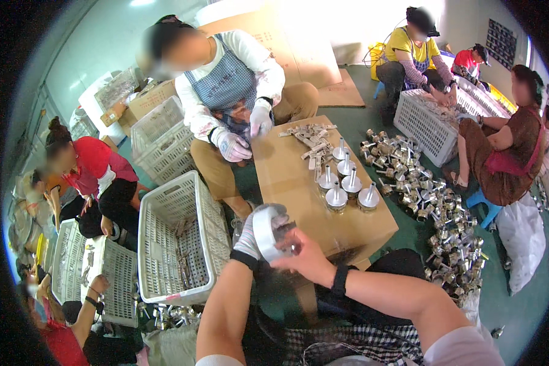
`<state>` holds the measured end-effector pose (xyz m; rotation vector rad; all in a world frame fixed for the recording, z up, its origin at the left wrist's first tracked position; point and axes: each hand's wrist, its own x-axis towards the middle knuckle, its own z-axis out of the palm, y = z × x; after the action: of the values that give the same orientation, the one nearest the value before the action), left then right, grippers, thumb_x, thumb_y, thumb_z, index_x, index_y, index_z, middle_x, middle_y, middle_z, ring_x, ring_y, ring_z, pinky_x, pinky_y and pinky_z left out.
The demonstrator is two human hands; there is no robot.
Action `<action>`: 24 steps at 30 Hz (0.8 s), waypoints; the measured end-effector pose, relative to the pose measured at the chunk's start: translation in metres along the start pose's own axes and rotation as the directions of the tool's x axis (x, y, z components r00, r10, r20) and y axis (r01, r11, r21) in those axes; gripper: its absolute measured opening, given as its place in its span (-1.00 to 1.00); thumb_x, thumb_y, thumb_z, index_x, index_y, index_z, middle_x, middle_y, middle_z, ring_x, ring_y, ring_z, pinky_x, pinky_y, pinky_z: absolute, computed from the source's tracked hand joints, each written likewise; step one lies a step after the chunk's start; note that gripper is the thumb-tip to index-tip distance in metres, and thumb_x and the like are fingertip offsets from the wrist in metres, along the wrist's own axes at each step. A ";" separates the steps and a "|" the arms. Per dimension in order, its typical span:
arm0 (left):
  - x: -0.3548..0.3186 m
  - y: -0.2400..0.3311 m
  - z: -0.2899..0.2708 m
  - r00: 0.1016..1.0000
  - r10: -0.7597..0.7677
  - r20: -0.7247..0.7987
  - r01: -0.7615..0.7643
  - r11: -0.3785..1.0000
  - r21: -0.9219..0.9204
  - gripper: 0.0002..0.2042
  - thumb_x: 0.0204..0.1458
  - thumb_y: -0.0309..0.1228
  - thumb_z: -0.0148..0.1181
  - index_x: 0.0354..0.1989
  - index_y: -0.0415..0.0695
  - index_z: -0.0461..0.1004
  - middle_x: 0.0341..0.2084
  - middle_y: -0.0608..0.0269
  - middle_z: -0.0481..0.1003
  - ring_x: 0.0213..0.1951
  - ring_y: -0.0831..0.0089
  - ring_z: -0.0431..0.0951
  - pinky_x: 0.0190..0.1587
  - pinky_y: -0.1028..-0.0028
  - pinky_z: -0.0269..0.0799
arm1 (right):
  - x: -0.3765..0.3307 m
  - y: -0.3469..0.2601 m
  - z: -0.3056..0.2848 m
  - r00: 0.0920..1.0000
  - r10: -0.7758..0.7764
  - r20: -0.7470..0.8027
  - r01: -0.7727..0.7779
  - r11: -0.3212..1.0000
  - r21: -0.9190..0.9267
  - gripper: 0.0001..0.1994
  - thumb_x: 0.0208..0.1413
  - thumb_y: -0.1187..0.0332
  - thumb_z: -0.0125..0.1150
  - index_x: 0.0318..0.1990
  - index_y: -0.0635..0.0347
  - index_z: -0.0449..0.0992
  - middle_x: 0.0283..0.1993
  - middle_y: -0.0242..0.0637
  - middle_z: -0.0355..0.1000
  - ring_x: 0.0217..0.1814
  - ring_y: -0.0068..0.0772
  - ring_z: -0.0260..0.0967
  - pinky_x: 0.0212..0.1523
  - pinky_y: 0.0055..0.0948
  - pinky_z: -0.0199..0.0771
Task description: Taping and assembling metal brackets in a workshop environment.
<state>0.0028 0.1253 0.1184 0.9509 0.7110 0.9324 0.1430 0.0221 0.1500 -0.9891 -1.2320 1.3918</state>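
Observation:
My left hand [248,239], in a pale striped glove with a black wristband, is closed round a silvery-white round piece [264,234] above the near edge of a cardboard box [348,235]. At the open side of that piece is my bare right hand [308,259], fingers closed on a small dark shiny part [291,241]; its exact kind is blurred. On the box stand several silver funnel-shaped metal pieces [335,196] with their tubes upward. Beyond them lies a loose pile of flat metal clips [314,139].
Opposite me sits a person in white gloves [232,146]. A white plastic crate [210,244] with some metal strips stands to my left. Many loose funnel-shaped pieces [436,207] cover the floor at right, near a white sack [523,244]. Other people work round more crates [430,128].

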 end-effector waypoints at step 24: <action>-0.108 -0.136 -0.011 0.926 -0.376 -0.044 0.317 0.833 -0.452 -0.63 -0.18 -0.71 0.16 -0.12 -0.18 0.39 -0.30 0.13 0.42 -0.33 0.28 0.49 -0.26 0.32 0.53 | -0.149 0.085 0.016 0.962 0.184 -0.200 -0.183 0.983 0.026 -0.65 -0.21 0.38 0.40 -0.32 0.25 0.32 -0.39 -0.35 0.41 -0.32 -0.58 0.36 -0.29 -0.55 0.36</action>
<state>-0.0074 -0.0043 0.0023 0.3426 0.7154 0.7856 0.1407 -0.1262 0.0632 -1.2332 -1.0047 1.3968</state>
